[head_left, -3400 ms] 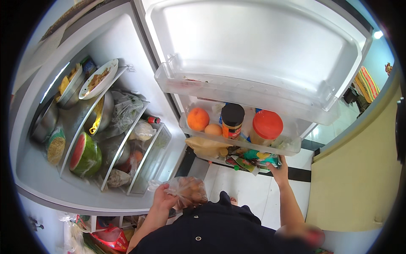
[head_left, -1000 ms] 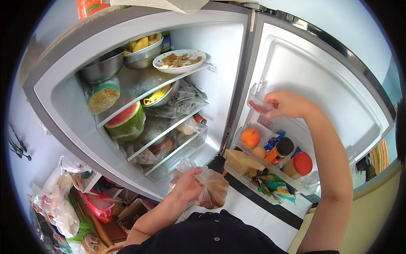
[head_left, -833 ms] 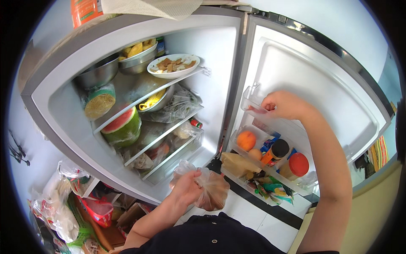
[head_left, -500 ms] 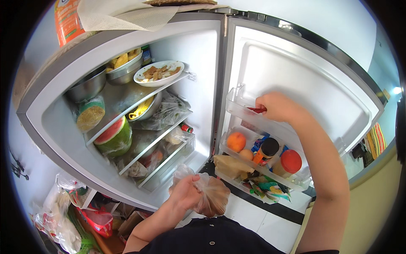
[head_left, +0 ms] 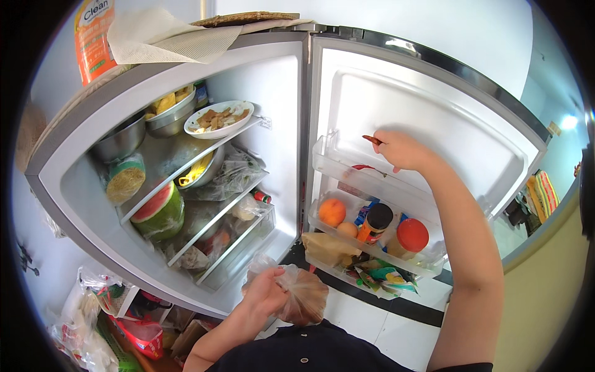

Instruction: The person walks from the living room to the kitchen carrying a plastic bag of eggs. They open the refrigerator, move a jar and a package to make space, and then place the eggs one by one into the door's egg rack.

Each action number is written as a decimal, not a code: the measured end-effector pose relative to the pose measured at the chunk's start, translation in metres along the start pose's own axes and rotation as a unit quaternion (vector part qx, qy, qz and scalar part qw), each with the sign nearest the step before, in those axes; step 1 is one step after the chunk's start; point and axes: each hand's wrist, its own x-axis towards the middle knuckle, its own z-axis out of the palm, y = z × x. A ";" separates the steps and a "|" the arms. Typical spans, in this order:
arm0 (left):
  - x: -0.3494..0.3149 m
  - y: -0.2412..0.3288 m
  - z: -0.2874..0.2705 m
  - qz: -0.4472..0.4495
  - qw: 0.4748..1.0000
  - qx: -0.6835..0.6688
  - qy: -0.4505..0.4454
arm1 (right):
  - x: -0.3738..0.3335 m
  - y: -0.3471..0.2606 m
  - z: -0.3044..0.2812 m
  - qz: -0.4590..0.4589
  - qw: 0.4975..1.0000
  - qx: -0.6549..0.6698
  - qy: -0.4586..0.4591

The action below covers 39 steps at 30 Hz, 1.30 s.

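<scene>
Right hand point(head_left: 403, 150): we note it raised at the fridge door point(head_left: 434, 118), above the top door shelf point(head_left: 347, 170), fingers pinched on a small red-orange item point(head_left: 372, 139); what that item is we cannot tell.
Left hand point(head_left: 263, 292): we log it clenched on a clear plastic bag point(head_left: 304, 297) with brownish contents, held low before the fridge's bottom edge.
Middle door shelf: we list an orange fruit point(head_left: 332, 212), a dark-lidded jar point(head_left: 375, 222) and a red-lidded jar point(head_left: 409, 237).
Fridge interior: we record a plate of food point(head_left: 218, 118) on the top shelf and a cut watermelon point(head_left: 158, 211) below it.
</scene>
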 end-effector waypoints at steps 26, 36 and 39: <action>-0.003 -0.010 -0.015 -0.040 0.998 -0.025 -0.050 | -0.012 0.041 0.019 -0.074 0.978 -0.179 0.076; 0.002 -0.014 -0.027 -0.027 0.998 -0.033 -0.047 | -0.001 0.050 0.020 -0.094 0.980 -0.175 -0.018; -0.002 -0.015 -0.023 -0.031 0.998 -0.028 -0.050 | -0.018 0.042 0.008 -0.076 0.997 -0.011 0.031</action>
